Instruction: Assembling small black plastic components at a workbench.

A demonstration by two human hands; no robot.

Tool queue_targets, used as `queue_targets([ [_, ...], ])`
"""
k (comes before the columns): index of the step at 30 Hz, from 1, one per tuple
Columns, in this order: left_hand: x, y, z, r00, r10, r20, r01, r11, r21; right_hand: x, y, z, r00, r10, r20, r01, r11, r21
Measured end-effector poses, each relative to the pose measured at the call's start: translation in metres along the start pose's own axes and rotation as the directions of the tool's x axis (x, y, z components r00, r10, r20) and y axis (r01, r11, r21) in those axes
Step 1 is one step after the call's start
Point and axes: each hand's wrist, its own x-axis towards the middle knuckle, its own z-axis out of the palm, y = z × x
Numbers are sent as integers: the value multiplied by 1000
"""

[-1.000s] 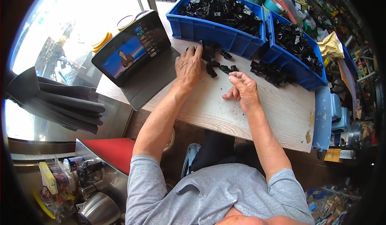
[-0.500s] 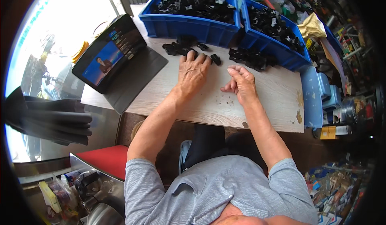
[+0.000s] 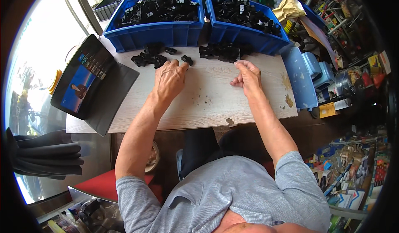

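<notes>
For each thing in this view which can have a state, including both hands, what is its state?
Left hand: palm down, fingertips at the left pile; grip hidden.
Right hand: fingers curled; whether it holds anything is unclear.
Left pile of black parts: loose.
Right pile of black parts: heaped.
Left blue bin: uncovered, full.
Right blue bin: uncovered, full.
Tablet: propped up, screen lit.
Tabletop: worn in patches.

Two dark-blue bins (image 3: pixel 153 36), two heaps of black pieces (image 3: pixel 222 52), one tablet (image 3: pixel 79 87), one table (image 3: pixel 216 85), two hands (image 3: pixel 169 80).
</notes>
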Motion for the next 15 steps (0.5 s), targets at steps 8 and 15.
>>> queue_targets([
  [8, 3, 16, -2, 998, -59, -34, 55, 994, -90, 28, -16, -4, 979, -17, -204, -30, 974, -224],
  [15, -16, 35, 7, 965, -163, -205, 63, 904, -422, 36, -14, 1, 983, -31, -183, -32, 942, -333],
])
